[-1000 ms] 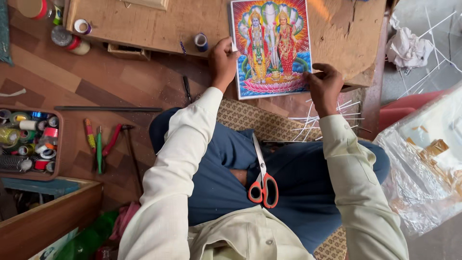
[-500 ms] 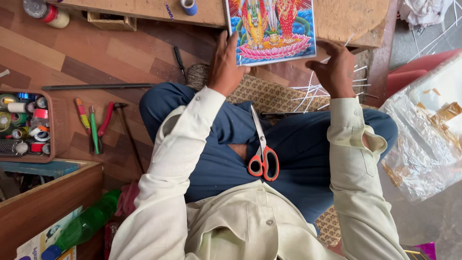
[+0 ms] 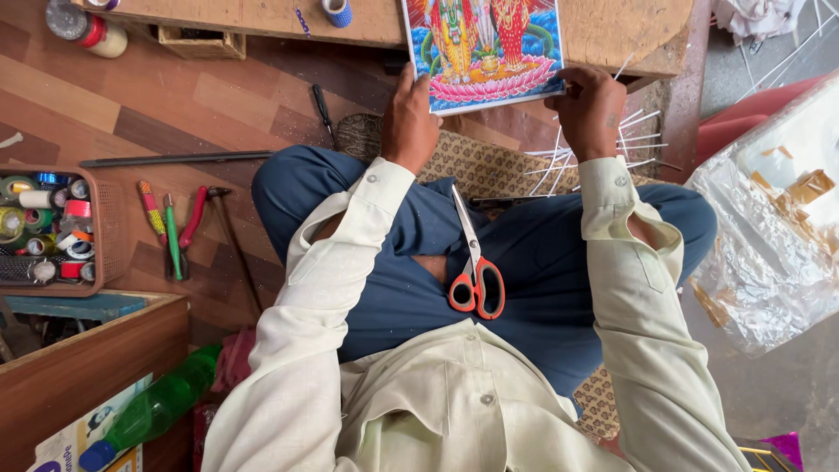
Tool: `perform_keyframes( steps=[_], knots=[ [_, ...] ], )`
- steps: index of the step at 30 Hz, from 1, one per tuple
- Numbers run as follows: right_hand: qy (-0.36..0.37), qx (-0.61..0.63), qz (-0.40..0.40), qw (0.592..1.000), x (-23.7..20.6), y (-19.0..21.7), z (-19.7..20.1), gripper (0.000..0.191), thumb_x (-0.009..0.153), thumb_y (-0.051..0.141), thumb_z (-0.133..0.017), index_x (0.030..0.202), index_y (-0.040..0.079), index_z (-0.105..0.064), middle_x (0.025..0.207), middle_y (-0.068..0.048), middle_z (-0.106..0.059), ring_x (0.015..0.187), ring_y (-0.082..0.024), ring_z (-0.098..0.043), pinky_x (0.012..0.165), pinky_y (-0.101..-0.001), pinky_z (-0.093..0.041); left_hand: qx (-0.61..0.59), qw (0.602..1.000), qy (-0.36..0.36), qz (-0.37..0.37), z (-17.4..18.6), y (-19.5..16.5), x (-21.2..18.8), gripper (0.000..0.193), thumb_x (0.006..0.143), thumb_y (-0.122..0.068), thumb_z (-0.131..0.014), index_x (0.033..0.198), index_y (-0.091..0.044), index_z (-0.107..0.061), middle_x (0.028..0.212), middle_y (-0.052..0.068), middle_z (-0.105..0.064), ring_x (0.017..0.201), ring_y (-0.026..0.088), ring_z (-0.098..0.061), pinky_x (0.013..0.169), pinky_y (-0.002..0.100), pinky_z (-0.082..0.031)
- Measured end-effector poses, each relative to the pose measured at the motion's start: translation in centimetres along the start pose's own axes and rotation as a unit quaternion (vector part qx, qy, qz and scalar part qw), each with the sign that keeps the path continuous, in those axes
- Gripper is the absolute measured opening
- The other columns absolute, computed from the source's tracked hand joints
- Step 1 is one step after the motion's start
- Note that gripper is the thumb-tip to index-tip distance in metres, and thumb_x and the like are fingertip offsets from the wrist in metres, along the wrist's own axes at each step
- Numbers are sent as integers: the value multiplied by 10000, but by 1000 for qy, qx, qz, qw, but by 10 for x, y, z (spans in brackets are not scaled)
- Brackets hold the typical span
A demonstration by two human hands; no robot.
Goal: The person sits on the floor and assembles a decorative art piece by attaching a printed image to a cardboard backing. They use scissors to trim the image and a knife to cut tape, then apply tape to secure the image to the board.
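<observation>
Colourful print | left hand, right hand gripping edges | scissors on lap

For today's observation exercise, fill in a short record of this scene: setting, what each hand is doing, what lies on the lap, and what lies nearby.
setting: person seated cross-legged at a low wooden table
left hand: grips the left edge of a colourful picture
right hand: grips the picture's right edge
lap: red-handled scissors, untouched
left of the person: basket of tape rolls, pliers, green bottle
right of the person: white sticks, clear plastic bag
</observation>
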State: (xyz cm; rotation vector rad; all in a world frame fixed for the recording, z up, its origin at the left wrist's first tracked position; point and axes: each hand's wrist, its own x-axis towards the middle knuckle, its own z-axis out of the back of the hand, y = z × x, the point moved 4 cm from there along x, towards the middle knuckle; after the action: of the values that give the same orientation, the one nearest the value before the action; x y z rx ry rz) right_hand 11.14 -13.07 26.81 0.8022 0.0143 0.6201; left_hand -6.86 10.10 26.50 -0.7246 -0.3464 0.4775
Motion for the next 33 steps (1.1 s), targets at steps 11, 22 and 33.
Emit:
perform_keyframes(
  steps=[11,22,33],
  knots=[
    [4,42,-22,999,6,-13,-4,397,728,18,-914,1102,-12,-784,898,-113,-772,794,-151,-734,719,-287,-598,28,999,-22,-7,-14,9,5,663,754,12,-838,1345,128,-560,1498,341,-432,1276,428,-582,1008,378,-536],
    [3,28,-21,999,10,-20,-10,390,703,32,-949,1059,-10,-794,850,-75,-744,744,-108,-657,682,-254,-542,31,999,-3,29,-7,6,8,535,777,-3,-826,1244,138,-605,1469,340,-467,1242,428,-601,1037,400,-513],
    [-19,69,-11,997,6,-12,-13,375,711,25,-946,1042,-34,-780,904,-106,-776,779,-115,-705,701,-268,-582,-45,996,-71,24,14,3,14,778,665,31,-871,1355,87,-516,1330,243,-583,1189,406,-623,1004,411,-526]
  ],
)
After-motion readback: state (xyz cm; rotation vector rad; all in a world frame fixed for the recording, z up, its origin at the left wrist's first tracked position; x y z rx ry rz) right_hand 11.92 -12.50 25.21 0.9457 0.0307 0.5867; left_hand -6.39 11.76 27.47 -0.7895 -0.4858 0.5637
